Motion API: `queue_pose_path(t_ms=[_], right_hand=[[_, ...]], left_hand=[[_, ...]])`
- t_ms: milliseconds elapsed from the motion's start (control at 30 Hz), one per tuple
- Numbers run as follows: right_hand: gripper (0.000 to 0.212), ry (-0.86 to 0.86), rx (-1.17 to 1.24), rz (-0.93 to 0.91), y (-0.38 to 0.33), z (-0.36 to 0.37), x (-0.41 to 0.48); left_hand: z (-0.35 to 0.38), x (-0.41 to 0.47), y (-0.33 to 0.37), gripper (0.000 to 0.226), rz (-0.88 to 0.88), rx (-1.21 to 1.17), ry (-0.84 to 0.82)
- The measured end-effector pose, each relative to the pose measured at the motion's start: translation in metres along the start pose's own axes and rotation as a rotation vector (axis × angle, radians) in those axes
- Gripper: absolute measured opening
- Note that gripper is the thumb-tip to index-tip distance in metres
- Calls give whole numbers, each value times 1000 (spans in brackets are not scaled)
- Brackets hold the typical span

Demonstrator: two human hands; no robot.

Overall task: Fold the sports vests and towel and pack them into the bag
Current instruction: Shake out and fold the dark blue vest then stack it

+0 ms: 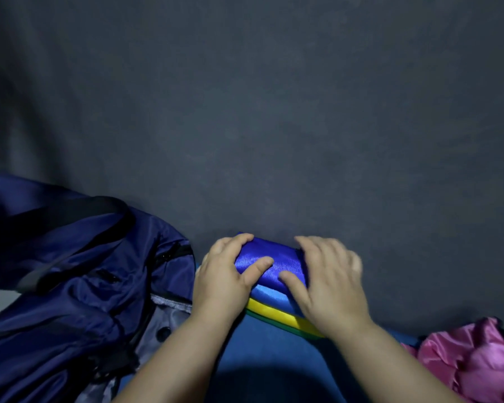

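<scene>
Blue vest [269, 251]: left hand [224, 271] fingers [245, 238] curled round its edge; right hand [329, 277] blurred, grasp cannot be told; bag [70, 257] beside.

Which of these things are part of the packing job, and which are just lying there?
Job: folded vests, under left hand and right hand; pink vest, crumpled; bag; blue cloth, perhaps the towel.
Just there: grey cloth underneath everything.

Left hand [227, 271] curls its fingers; right hand [329, 283], blurred, seems flat.
</scene>
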State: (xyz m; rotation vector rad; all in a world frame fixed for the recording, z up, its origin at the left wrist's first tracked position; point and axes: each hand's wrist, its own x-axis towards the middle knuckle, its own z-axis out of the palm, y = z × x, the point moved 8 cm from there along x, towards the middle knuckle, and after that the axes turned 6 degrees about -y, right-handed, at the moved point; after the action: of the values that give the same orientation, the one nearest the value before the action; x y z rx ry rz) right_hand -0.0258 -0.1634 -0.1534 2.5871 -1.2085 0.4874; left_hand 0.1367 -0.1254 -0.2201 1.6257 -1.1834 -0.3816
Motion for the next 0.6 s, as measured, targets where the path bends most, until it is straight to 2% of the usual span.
queue_pose_path(t_ms=[33, 67, 167, 267, 367, 433, 600], right_hand=[[60, 100, -4, -27, 1, -7, -8], [56, 129, -6, -64, 1, -7, -14], [52, 37, -55, -103, 6, 16, -27], [51, -3, -71, -10, 15, 26, -26], [55, -7, -80, 60, 16, 28, -23], [57, -3, -68, 74, 15, 30, -24], [60, 30, -97, 60, 16, 26, -26]], left_hand=[[-1, 0, 1, 67, -7, 8, 0], [-1, 1, 1, 67, -13, 24, 5], [-2, 1, 3, 82, -24, -21, 27], [-5, 2, -1, 83, -24, -112, 79], [-2, 4, -7, 83, -39, -174, 19], [2, 3, -8, 79, -40, -172, -25], [2, 1, -6, 61, -49, -102, -5]])
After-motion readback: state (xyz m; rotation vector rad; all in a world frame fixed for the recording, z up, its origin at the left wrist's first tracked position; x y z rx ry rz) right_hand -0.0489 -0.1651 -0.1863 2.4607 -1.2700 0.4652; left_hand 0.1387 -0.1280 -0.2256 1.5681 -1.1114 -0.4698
